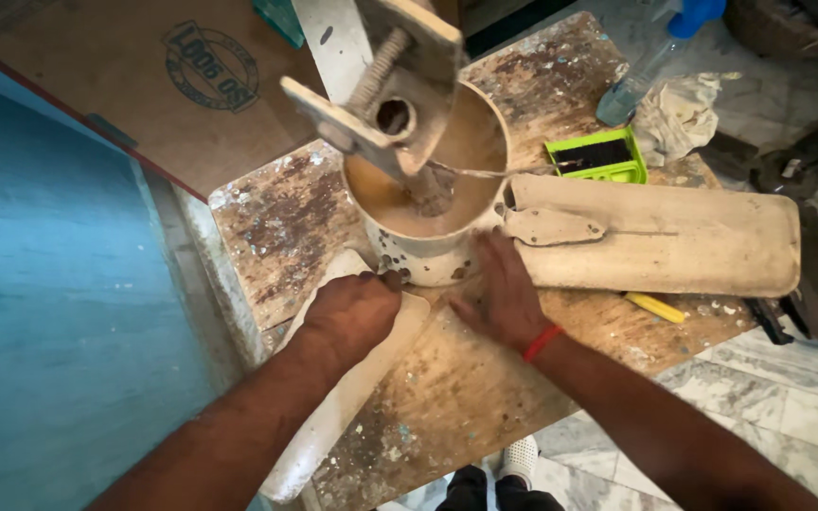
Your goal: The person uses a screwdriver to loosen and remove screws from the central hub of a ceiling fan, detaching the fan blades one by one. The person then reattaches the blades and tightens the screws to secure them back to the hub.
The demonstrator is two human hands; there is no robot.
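A dusty ceiling fan lies upside down on a paint-stained wooden table [286, 213]. Its round cream motor housing [428, 255] sits in the middle, with a metal bracket and threaded rod [381, 90] rising toward the camera. My left hand [352, 308] rests on the near-left fan blade [343, 397], fingertips touching the base of the housing. My right hand [499, 293], with a red band at the wrist, lies flat on the table against the housing, beside the right fan blade [674, 237]. Neither hand grips anything.
A green open box [598, 156], a clear spray bottle with a blue top [650, 57] and a crumpled cloth [679, 114] lie at the far right. A yellow tool [655, 308] pokes out under the blade. A blue wall [49, 284] and brown board [144, 76] stand left.
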